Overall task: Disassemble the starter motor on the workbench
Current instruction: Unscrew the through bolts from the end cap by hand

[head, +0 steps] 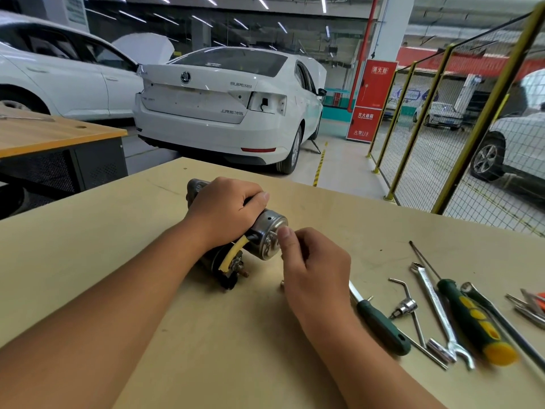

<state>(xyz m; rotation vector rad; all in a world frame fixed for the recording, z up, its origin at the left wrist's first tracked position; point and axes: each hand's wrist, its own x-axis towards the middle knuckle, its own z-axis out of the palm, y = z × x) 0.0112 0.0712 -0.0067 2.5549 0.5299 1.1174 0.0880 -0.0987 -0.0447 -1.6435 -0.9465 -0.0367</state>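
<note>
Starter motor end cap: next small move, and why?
Probably keep turning the small bolt out by hand: the right hand pinches at the end cap, the left hand grips the starter motor, and the screwdrivers lie unused.

The starter motor (236, 231) lies on the workbench (147, 290) near its middle, closer to the far edge than the near one, with the left hand (227, 211) on top of it and the right hand (312, 261) at its right end. To the right, toward the right edge, lie two screwdrivers (380, 326), an L-shaped socket wrench (408, 308) and a spanner (439, 314) side by side. Beyond the far edge stands a car (224, 104), with a second bench (53, 134) off the far left corner.
</note>
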